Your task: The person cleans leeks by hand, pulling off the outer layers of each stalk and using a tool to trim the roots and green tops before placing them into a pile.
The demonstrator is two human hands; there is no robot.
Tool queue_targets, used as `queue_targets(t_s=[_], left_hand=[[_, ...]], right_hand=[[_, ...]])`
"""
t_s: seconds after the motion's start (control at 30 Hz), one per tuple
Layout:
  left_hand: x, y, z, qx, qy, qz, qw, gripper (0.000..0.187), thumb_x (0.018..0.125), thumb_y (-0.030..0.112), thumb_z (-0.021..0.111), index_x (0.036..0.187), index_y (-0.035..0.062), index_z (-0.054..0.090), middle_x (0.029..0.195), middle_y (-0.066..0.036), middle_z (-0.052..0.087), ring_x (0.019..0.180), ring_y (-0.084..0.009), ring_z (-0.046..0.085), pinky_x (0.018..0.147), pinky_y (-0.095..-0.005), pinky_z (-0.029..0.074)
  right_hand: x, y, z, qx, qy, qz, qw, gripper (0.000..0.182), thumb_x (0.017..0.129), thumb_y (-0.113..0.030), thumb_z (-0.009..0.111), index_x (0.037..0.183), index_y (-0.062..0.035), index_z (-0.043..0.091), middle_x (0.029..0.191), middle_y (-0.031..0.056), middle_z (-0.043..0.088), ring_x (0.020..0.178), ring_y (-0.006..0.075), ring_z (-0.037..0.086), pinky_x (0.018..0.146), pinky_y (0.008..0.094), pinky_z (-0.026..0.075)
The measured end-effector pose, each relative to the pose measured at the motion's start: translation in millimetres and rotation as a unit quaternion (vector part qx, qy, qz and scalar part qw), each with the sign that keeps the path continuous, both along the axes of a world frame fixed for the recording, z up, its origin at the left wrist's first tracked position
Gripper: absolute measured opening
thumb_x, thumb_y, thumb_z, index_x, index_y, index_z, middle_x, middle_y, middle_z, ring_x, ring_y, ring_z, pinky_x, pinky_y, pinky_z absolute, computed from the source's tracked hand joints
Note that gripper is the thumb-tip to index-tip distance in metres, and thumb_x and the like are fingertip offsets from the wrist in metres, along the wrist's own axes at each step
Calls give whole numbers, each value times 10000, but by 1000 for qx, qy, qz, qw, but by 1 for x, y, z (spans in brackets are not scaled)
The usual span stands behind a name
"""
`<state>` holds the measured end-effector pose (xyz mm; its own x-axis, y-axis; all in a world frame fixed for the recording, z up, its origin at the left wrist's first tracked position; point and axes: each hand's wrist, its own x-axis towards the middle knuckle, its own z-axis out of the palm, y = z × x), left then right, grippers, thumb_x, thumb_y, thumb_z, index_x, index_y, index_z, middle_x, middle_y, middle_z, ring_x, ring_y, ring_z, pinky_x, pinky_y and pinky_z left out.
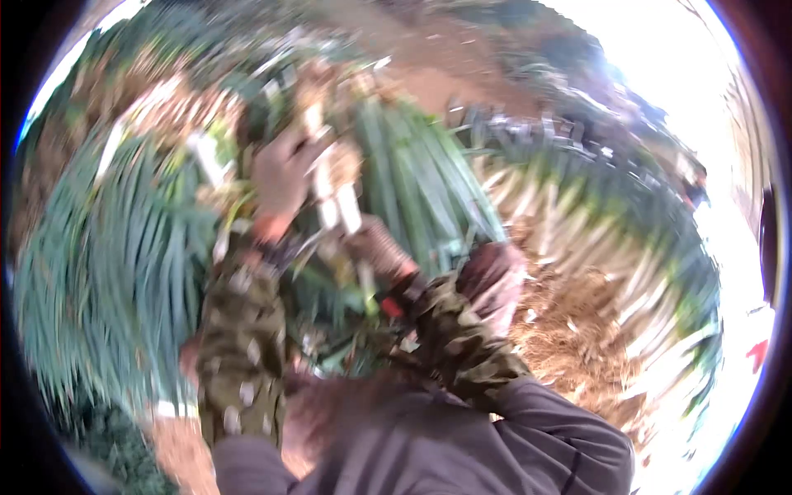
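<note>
Motion blur softens the whole view. My left hand [279, 180], bare below a camouflage sleeve, is closed around pale leek stalks [327, 194] held near the middle. My right hand [378, 250] looks gloved and is closed at the lower white ends of these stalks; its fingertips are partly hidden. Dry, brownish roots or husk [345, 165] cling beside the white stems. Long green leek leaves [412, 169] fan out just right of the hands. Below the wrists lie loose leaves and scraps [338, 309].
A large heap of leeks [115, 264] with hanging green leaves fills the left side. On the right, a long row of leeks [610, 239] lies with white stems inward, over straw-coloured debris [577, 322]. Bare brown soil [437, 70] shows at the back.
</note>
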<state>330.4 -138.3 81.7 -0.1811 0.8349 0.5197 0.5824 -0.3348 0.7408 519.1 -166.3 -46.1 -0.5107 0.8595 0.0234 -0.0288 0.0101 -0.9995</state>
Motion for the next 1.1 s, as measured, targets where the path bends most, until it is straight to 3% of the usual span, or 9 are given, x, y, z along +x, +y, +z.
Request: queue_targets(t_s=[0.13,0.27,0.3,0.33,0.53,0.6,0.7,0.83,1.1], left_hand=[[-13,8,-13,28,41,8,999,208,911,213,698,868,13,663,704,-143,621,603,-285,553,593,-376,441],[-27,19,-28,-16,43,-3,999,229,950,189,662,813,13,606,629,-69,547,556,-141,521,528,-338,416],[-26,9,-27,-130,-125,-68,981,225,975,205,636,859,15,601,663,-37,573,525,-100,535,454,-290,399],[-25,7,-40,-102,-154,-88,979,251,966,254,654,894,21,594,716,-24,597,503,-86,546,409,-251,390],[30,-36,-86,-149,-257,-271,916,353,821,249,851,1036,39,666,787,36,610,602,-37,531,526,-178,430],[31,-41,-79,-207,-276,-265,901,347,789,233,877,995,20,696,752,42,616,580,-38,515,508,-190,416],[31,-40,-79,-225,-253,-250,907,322,784,278,881,880,14,724,658,24,616,540,-45,510,480,-214,411],[27,-40,-74,-188,-92,-181,961,318,769,267,888,834,2,725,595,9,603,465,-62,495,436,-235,400],[12,-36,-84,-297,-281,-233,883,242,772,152,874,885,15,711,632,14,614,461,-47,471,399,-219,333]], right_hand=[[6,-15,23,-2,41,36,998,202,985,-169,663,1088,-1,707,937,-41,680,877,83,559,821,279,501],[14,-13,21,7,47,-43,998,283,994,-241,661,1128,7,687,943,-37,648,878,74,547,809,262,489],[15,-12,24,10,42,-74,996,298,990,-251,665,1141,6,680,946,-30,648,881,75,548,813,259,487],[18,-11,28,13,38,-103,994,314,987,-261,669,1154,5,673,950,-23,647,885,75,549,817,257,486],[13,-10,30,14,68,-105,992,544,945,-333,730,1295,22,513,1120,60,641,996,124,570,909,300,488],[17,-9,27,-26,-19,-114,993,507,960,-313,711,1286,16,505,1102,52,634,1005,128,565,912,303,485],[15,-14,18,-49,18,-130,990,492,972,-305,693,1289,12,491,1102,49,625,1022,123,557,917,302,479],[16,-10,-1,9,56,-89,994,467,1008,-382,619,1286,-15,540,1128,21,612,1023,98,545,920,280,469],[37,-17,19,-36,53,37,997,358,1014,-359,610,1132,-23,643,941,-45,589,879,62,491,788,256,446]])
